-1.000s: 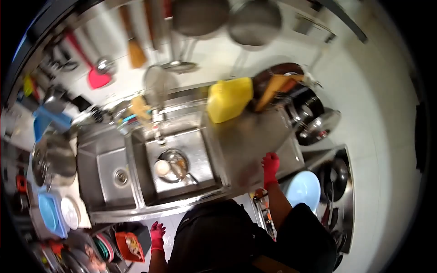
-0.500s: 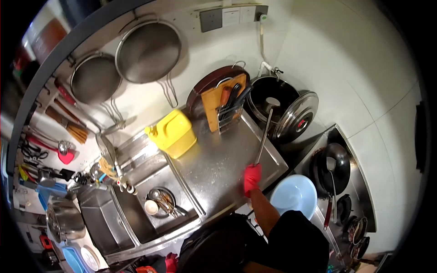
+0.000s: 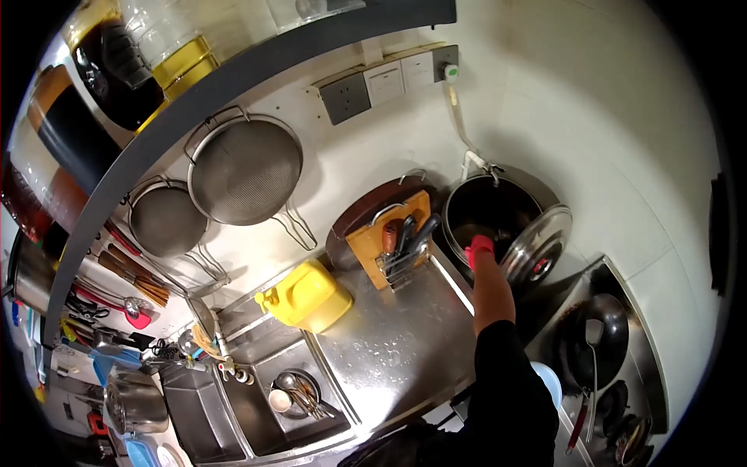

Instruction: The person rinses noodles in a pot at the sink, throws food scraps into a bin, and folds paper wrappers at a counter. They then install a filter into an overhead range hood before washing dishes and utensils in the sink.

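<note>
My right hand point(image 3: 480, 249), in a red glove, is over the near rim of a deep black pot point(image 3: 490, 204). Its fingers look closed round the ladle, whose handle and bowl are mostly hidden by the hand and the dark inside of the pot. A steel lid point(image 3: 538, 247) with a red-centred knob leans at the pot's right side. To the left of the pot, a rack point(image 3: 408, 265) holds knives beside a wooden board point(image 3: 368, 247). My left hand is out of view.
A yellow jug point(image 3: 313, 297) stands on the steel counter point(image 3: 389, 342). Further left, a sink point(image 3: 261, 416) holds a bowl of utensils. A wok point(image 3: 603, 335) with a spatula is at the right, near a pale blue basin point(image 3: 547, 383). Strainers point(image 3: 245, 171) hang on the wall.
My right hand has moved up and right from the counter's front edge to the pot, and the long ladle handle no longer shows. My left hand has left the view. The view has shifted upward.
</note>
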A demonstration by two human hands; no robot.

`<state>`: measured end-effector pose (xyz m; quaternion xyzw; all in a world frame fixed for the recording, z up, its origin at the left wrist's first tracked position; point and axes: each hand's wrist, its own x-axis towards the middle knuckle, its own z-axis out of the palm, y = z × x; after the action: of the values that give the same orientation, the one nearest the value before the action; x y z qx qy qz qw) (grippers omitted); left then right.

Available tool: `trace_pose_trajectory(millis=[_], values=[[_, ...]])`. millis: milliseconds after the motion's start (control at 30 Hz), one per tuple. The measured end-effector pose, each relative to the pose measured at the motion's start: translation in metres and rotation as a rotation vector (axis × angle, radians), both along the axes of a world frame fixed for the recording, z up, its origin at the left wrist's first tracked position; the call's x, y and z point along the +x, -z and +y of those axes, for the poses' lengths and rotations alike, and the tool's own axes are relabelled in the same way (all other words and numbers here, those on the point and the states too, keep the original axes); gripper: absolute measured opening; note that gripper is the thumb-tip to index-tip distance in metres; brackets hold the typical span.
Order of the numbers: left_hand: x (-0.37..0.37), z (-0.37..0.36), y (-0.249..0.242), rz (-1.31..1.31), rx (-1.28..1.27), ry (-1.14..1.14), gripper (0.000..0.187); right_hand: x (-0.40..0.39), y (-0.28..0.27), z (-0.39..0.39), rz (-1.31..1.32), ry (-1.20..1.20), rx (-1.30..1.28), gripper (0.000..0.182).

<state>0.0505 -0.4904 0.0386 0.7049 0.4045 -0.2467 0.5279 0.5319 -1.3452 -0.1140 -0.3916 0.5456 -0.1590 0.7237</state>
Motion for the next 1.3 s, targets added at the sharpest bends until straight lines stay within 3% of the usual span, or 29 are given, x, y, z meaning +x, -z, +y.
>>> trace_pose_trajectory(millis=[133,267,467,500,600,700,833,1000,1033,1067,1100,1133,1167,1267,1300], values=[[0.011,-0.002,-0.012,0.01,0.035,-0.003,0.043,0.004,-0.061,0.026,0.135,-0.126,-0.001,0.022],[0.014,0.0,-0.018,0.016,0.054,-0.004,0.041,-0.013,-0.097,0.041,-0.083,-0.127,0.111,0.016],[0.014,0.001,-0.019,-0.009,0.059,0.02,0.04,-0.031,-0.081,0.029,-0.656,0.003,1.112,0.013],[0.013,0.001,-0.02,-0.017,0.062,0.024,0.04,-0.026,-0.051,0.015,-0.636,-0.157,1.138,0.017],[0.005,0.01,-0.016,-0.048,0.065,0.039,0.039,-0.089,-0.117,0.066,-0.847,-0.335,1.349,0.019],[-0.003,0.02,-0.012,-0.087,0.068,0.058,0.039,-0.155,-0.164,0.109,-0.86,-0.228,1.258,0.025],[-0.017,0.036,-0.004,-0.172,0.093,0.076,0.039,-0.225,-0.194,0.14,-0.908,-0.422,0.935,0.033],[-0.033,0.036,-0.034,-0.364,0.322,0.173,0.039,-0.299,-0.256,0.177,-0.85,-0.444,0.84,0.029],[-0.027,0.073,0.017,-0.018,0.626,0.42,0.057,-0.313,-0.278,0.191,-0.848,-0.456,0.834,0.03],[-0.008,0.081,0.075,-0.634,0.349,-0.149,0.019,-0.328,-0.296,0.205,-0.842,-0.47,0.83,0.03],[-0.004,0.079,0.086,-0.783,0.322,-0.173,0.015,-0.343,-0.307,0.215,-0.848,-0.543,0.73,0.031],[-0.002,0.082,0.085,-0.706,0.093,-0.23,0.021,-0.359,-0.314,0.226,-0.854,-0.618,0.629,0.031],[0.001,0.083,0.085,-0.679,0.068,-0.233,0.02,-0.373,-0.32,0.237,-0.858,-0.691,0.528,0.031],[0.014,0.096,0.105,-0.564,-0.022,-0.22,0.02,-0.423,-0.36,0.291,-0.741,-0.625,0.412,0.033],[0.016,0.098,0.108,-0.582,-0.077,-0.199,0.019,-0.441,-0.372,0.302,-0.64,-0.733,0.283,0.03]])
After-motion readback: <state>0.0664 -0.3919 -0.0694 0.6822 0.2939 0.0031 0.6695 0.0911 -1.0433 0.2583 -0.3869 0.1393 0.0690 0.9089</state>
